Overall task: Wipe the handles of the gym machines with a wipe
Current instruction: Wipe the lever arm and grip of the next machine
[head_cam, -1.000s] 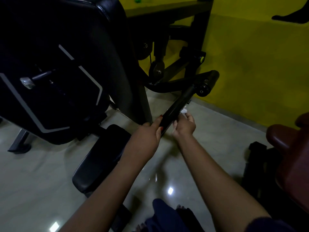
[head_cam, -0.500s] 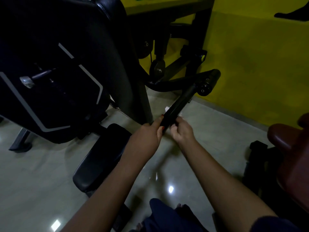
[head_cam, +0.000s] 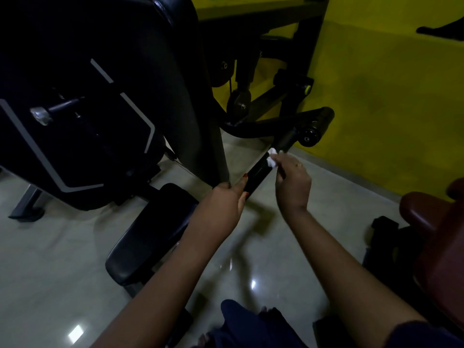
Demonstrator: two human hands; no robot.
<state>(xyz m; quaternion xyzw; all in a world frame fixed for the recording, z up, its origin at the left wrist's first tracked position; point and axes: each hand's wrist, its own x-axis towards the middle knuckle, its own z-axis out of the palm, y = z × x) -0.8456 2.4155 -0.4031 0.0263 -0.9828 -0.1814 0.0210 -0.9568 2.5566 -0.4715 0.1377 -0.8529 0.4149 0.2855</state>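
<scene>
Head view: white wipe (head_cam: 271,159), crumpled small, sits against the right side of the black handle (head_cam: 258,172), about halfway up the bar. Right hand (head_cam: 292,184) pinches the wipe at its fingertips, fingers curled, wipe sticking out just beyond them and touching the handle. Left hand (head_cam: 221,204) grips the handle's lower end, thumb with red nail lying along the top. Handle slants up and away to a black roller pad (head_cam: 317,124). Black machine back pad (head_cam: 100,96) at left, black seat pad (head_cam: 148,237) below it. Glossy grey floor (head_cam: 50,259), yellow wall (head_cam: 389,96) behind, maroon seat (head_cam: 439,234) at right edge.
</scene>
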